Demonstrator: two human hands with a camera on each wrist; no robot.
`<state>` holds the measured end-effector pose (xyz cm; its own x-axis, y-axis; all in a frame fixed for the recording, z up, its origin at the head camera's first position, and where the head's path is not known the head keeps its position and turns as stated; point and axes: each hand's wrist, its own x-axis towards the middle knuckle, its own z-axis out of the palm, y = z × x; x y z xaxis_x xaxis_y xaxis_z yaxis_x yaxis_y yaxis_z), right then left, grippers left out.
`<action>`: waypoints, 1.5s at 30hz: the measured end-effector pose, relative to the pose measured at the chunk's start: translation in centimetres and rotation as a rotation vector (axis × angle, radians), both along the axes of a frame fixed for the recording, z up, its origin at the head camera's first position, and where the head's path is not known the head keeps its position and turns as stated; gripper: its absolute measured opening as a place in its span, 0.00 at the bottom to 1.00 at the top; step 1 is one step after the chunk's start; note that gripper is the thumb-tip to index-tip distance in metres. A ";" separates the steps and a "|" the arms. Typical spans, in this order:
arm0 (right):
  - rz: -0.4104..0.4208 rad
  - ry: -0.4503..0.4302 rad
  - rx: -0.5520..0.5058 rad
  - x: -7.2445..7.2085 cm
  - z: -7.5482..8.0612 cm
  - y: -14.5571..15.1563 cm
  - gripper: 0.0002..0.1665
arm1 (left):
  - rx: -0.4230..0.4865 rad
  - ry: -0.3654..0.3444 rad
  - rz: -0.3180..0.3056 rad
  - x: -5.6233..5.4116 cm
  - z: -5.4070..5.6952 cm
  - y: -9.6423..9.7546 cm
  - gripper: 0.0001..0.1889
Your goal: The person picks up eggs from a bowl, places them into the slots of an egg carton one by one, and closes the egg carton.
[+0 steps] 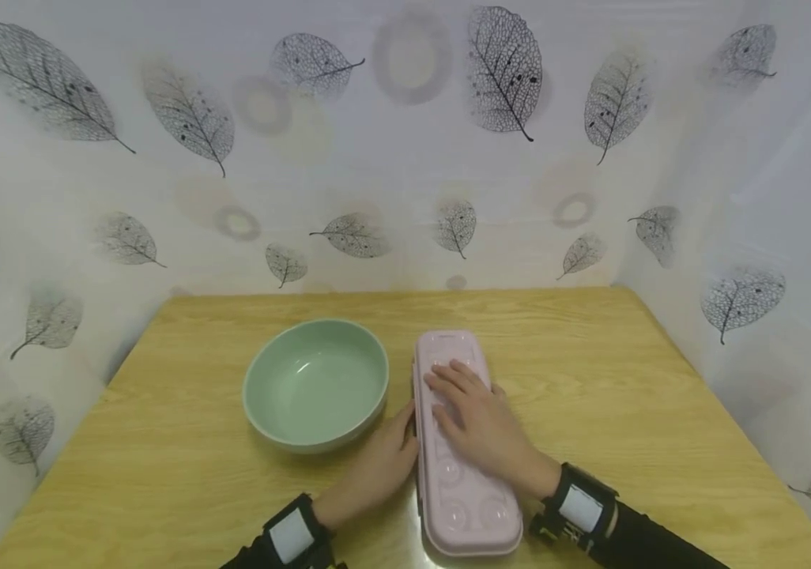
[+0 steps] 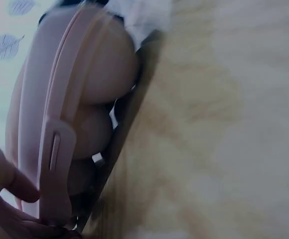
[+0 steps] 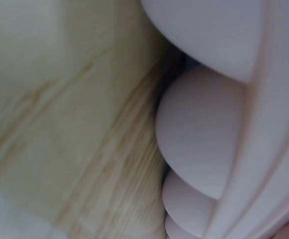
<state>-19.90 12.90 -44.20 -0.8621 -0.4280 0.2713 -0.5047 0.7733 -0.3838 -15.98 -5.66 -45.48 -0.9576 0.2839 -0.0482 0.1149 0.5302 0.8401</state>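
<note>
A pink egg box (image 1: 469, 506) with rounded egg-shaped bumps lies lengthwise on the table, its lid down. My right hand (image 1: 480, 427) rests on top of the lid, fingers spread across it. Along the box's left side lies my left hand (image 1: 387, 458), its fingers against the edge. In the left wrist view, the thumb (image 2: 22, 188) touches the side close to a latch tab (image 2: 57, 152). The right wrist view shows the rounded egg cups (image 3: 201, 132) under the box's rim. The inside of the box is hidden.
A light green bowl (image 1: 316, 387) stands left of the egg box, close to my left hand. The wooden table (image 1: 612, 379) reaches back to a white leaf-patterned sheet (image 1: 405, 174), which also hangs along both sides.
</note>
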 end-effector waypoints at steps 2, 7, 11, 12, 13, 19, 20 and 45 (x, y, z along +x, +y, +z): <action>0.001 0.002 -0.002 0.0 0.1 0.0 0.29 | 0.074 -0.008 0.026 -1.1 -0.2 0.5 0.31; 0.006 -0.006 -0.006 0.1 0.2 0.0 0.29 | 0.159 -0.002 0.078 -2.8 -0.9 1.3 0.29; 0.008 -0.012 -0.001 0.3 0.1 0.0 0.29 | 0.137 0.023 0.138 -2.9 -1.4 1.6 0.29; 0.009 -0.011 -0.001 0.3 0.0 0.0 0.29 | 0.135 0.028 0.152 -2.9 -1.3 1.7 0.29; 0.011 -0.008 -0.001 0.3 0.0 0.0 0.29 | 0.135 0.036 0.161 -2.9 -1.3 1.7 0.29; 0.015 0.003 -0.017 -0.1 0.3 -0.1 0.29 | 0.134 0.107 0.141 -3.1 -0.6 1.9 0.30; 0.014 -0.001 -0.019 -0.1 0.3 -0.1 0.29 | 0.131 0.115 0.137 -3.2 -0.6 1.9 0.30; 0.010 -0.002 0.004 -0.2 0.1 0.4 0.30 | 0.147 0.057 -0.006 -2.3 -0.7 1.3 0.32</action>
<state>-20.06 13.33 -44.12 -0.8584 -0.4376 0.2676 -0.5115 0.7698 -0.3819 -18.24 -4.32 -46.16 -0.9560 0.2893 0.0489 0.1674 0.4010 0.9007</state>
